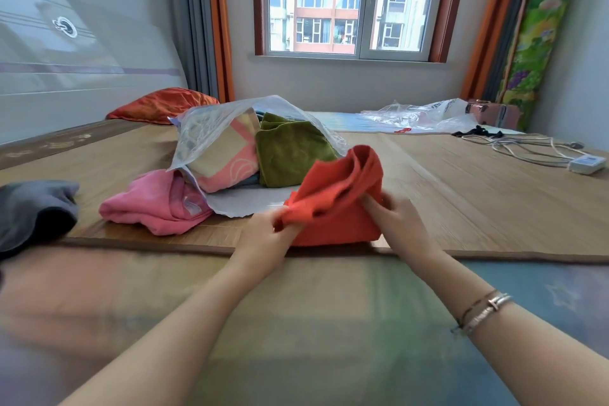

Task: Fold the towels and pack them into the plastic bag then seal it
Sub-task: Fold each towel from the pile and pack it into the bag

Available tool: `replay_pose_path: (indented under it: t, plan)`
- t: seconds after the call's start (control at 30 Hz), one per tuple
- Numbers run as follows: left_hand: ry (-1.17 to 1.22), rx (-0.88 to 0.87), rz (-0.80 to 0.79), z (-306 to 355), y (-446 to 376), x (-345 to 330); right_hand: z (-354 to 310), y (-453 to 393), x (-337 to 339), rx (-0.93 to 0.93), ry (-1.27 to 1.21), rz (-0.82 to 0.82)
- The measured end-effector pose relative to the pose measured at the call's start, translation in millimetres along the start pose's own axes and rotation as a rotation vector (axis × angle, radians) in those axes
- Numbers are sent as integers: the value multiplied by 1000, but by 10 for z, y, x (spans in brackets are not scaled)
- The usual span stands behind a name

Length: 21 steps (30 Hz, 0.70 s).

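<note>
An orange-red towel lies partly folded at the near edge of the bamboo mat. My left hand pinches its left corner, and my right hand grips its right side. Just behind it lies the clear plastic bag, mouth open toward me, holding an olive green towel and a peach patterned towel. A pink towel lies loosely folded to the bag's left. A grey towel sits at the far left.
An orange pillow rests by the headboard. A second crumpled plastic bag lies at the back right. A white power strip with cables sits at the right edge. The mat's border runs under my hands.
</note>
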<state>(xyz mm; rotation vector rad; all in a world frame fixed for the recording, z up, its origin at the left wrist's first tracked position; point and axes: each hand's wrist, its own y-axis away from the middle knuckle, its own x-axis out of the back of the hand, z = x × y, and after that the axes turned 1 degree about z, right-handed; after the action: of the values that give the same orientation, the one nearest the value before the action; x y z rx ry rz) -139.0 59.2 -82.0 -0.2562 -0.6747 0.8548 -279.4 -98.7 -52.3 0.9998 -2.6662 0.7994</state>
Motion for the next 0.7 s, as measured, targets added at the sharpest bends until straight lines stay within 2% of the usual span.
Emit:
replay_pose_path:
  t: [0.07, 0.13, 0.23, 0.4, 0.47, 0.53, 0.6, 0.7]
  plan:
    - [193, 314, 37, 72, -91, -80, 42, -202, -52, -207, 40, 37]
    - [149, 455, 58, 36, -173, -154, 85, -327, -86, -329, 133, 55]
    - [8, 501, 121, -3, -259, -206, 70, -367, -129, -338, 291, 70]
    - [-96, 523, 66, 62, -271, -159, -40, -292, -172, -255, 763, 41]
    - [-154, 534, 74, 80, -241, -126, -73, -280, -159, -251, 860, 7]
    - [-273, 520, 116, 97, -199, -92, -99, -299, -134, -313, 808, -48]
    - [-427, 516, 99, 65, -177, -71, -168, -305, -126, -429, 639, -142]
    - [-360, 585, 57, 17, -194, -44, -209, -292, -148, -455, 368, -203]
